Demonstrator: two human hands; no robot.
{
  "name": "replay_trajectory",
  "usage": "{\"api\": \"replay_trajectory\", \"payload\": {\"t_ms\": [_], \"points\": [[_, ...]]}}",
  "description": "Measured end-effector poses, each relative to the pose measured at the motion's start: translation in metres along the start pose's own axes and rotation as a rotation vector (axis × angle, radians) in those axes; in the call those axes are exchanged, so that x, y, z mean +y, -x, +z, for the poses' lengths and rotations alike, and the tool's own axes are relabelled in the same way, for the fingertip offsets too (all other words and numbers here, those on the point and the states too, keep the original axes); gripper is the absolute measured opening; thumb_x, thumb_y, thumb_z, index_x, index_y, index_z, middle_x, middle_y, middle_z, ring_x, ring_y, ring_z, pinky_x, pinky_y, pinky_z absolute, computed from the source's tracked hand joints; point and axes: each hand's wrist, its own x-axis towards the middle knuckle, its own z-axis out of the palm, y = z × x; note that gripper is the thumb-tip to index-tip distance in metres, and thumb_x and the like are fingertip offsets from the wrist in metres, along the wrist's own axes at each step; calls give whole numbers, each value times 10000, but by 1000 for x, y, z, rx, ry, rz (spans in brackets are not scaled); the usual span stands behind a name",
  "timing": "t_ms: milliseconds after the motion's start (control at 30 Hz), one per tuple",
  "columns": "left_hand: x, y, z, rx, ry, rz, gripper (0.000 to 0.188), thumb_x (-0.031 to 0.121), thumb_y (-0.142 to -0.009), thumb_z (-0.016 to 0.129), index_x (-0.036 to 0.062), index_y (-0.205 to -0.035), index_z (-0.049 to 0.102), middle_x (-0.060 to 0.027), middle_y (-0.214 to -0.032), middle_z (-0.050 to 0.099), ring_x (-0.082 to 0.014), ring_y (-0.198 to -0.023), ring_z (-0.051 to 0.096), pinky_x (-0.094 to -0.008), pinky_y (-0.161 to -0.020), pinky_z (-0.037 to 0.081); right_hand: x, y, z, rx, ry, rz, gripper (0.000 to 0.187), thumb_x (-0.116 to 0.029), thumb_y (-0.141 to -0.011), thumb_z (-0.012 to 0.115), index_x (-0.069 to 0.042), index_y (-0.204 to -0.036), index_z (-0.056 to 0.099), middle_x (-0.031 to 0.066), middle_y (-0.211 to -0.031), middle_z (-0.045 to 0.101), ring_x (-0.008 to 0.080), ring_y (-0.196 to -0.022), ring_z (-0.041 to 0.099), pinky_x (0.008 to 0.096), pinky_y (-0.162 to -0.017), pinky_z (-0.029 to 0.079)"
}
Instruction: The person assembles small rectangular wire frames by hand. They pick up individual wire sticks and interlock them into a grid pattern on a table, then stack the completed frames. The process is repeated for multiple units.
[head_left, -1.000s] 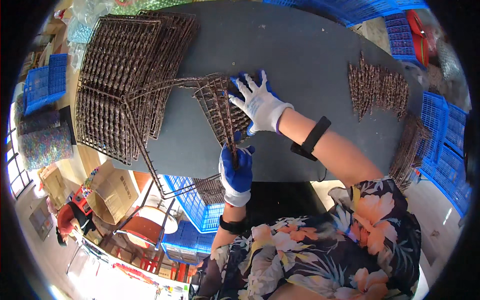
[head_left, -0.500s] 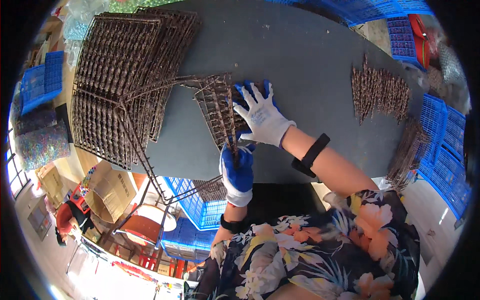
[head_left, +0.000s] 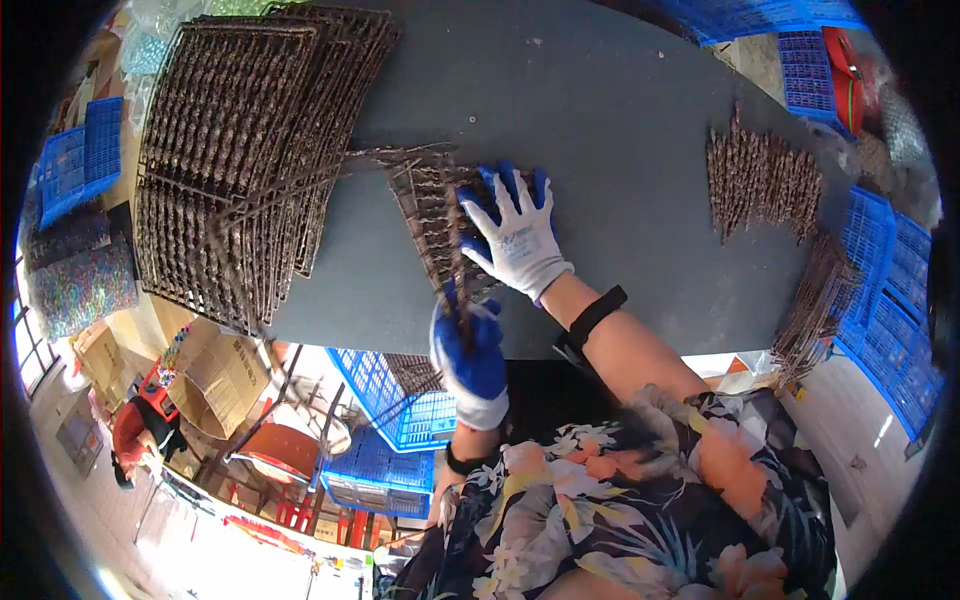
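My left hand, in a blue and white glove, is closed around the near end of a dark brown lattice frame with rough, twig-like bars. Thin arms of this frame stretch left, blurred, over the stacked panels. My right hand, gloved the same way, is spread with its palm down beside the frame. Its thumb side lies against the frame's right edge, and its fingertips point away from me. Whether the right palm covers any of the frame is hidden.
A tall stack of brown lattice panels fills the left of the dark grey table. Brown twig-like rods lie in a pile at right, with another bundle by the edge. Blue crates stand below; a person is at lower left.
My left hand has shifted slightly left and down with the frame, whose left arms are now smeared by motion. The right hand stays spread beside it, slightly farther right.
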Motion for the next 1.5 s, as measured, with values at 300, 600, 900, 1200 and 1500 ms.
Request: {"api": "replay_trajectory", "payload": {"t_ms": [300,600,900,1200,1500], "points": [[56,21,-91,140,227,90,465,273,-1039,443,-16,-1404,438,25,-689,390,-115,-649,397,-363,-849,446,24,0,-10,-25,21,-230,601,-573,-854,628,-249,-1353,545,189,-1450,418,413,-1325,401,697,-1029,289],[127,78,-136,56,206,352,478,350,-1037,412,-13,-1335,501,-2,-622,360,-169,-635,378,-365,-710,356,23,-1,-19,-49,112,-262,588,-538,-852,638,-245,-1355,553,164,-1447,432,390,-1327,407,643,-1055,299],[120,88,-59,-337,414,216,517,350,-1055,410,5,-1441,413,29,-593,361,-121,-560,363,-384,-889,437,37,7,-70,189,-478,39,559,-374,-939,601,-121,-1421,474,166,-1447,462,335,-1349,423,500,-1128,301],[42,91,64,-582,216,-203,565,380,-1054,412,-27,-1444,384,2,-728,550,-143,-705,545,-444,-941,465,69,171,-204,55,-1902,712,551,-458,-1058,358,-92,-1470,377,176,-1298,589,239,-1097,638,392,-913,529],[-60,113,147,-1375,-646,-608,713,533,-1037,358,-11,-1496,317,-165,-1415,498,-256,-1279,509,-397,-1111,368,145,315,-236,925,-1409,1079,299,-294,-1055,440,-79,-1120,638,-14,-660,537,70,-525,463,236,-480,377]]}}
